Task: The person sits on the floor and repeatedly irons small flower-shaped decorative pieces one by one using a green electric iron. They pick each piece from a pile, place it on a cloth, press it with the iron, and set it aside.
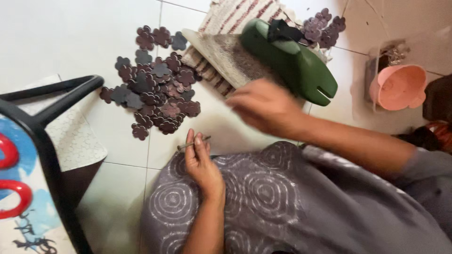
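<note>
The left hand pinches a thin metal tool above the lap. The right hand, blurred, grip unreadable, hovers beside the green shoe form; leather flower cutouts lie nearby on the floor.

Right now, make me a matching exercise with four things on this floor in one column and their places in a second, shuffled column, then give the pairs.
Things:
1. dark flower-shaped leather cutouts
2. green shoe-shaped form
3. pink plastic bowl
4. thin metal tool

Places:
A. far right, beside a clear box
B. pinched in the left hand
C. on the striped woven mat
D. piled on the white tile floor

Pairs: 1-D, 2-C, 3-A, 4-B
</note>
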{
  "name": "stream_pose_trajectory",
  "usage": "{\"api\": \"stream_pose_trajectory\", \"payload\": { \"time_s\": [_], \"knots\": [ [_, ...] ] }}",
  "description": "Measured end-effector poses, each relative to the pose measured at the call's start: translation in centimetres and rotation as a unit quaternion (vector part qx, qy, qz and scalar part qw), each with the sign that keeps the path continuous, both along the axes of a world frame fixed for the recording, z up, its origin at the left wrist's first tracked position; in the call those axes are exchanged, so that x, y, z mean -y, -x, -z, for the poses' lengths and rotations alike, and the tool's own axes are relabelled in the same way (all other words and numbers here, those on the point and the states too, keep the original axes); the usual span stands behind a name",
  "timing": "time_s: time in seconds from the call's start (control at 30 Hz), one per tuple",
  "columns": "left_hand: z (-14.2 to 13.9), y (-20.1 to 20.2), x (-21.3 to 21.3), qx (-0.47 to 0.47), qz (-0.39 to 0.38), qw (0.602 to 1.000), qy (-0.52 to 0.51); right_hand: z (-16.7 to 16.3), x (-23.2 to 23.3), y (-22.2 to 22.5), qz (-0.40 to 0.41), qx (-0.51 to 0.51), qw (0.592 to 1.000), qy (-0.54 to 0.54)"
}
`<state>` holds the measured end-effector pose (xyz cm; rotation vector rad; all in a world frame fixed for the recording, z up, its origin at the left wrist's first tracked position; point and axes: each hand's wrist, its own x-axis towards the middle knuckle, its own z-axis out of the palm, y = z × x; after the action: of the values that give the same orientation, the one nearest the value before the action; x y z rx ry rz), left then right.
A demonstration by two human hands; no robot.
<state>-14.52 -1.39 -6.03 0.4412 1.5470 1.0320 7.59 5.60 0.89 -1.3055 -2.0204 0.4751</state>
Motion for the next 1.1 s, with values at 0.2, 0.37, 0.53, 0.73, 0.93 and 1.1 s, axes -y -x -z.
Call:
{"api": "stream_pose_trajectory", "payload": {
  "time_s": [0.2,0.37,0.53,0.73,0.93,1.1],
  "knots": [
    [1.4,0.4,-1.7,-0.045,0.005,0.998,-0.04,3.8,-4.4,7.1,0.001,0.018,0.988,0.154],
    [1.8,1.2,-2.7,-0.091,0.005,0.995,-0.032,4.4,-5.9,9.3,-0.018,0.056,0.994,0.091],
    [1.2,1.5,-2.9,-0.114,-0.017,0.992,-0.052,4.9,-3.1,7.8,-0.207,0.157,0.964,0.06],
    [0.7,0.6,-2.9,-0.09,-0.001,0.994,-0.068,2.1,1.4,2.0,0.014,-0.016,0.978,0.209],
    [0.0,-1.6,-2.4,-0.043,0.086,0.991,-0.09,-0.5,3.0,-3.3,0.207,-0.061,0.919,0.331],
    [-0.5,-3.4,-1.5,-0.026,0.146,0.984,-0.096,1.0,4.4,-3.8,0.209,-0.029,0.932,0.296]
  ]
}}
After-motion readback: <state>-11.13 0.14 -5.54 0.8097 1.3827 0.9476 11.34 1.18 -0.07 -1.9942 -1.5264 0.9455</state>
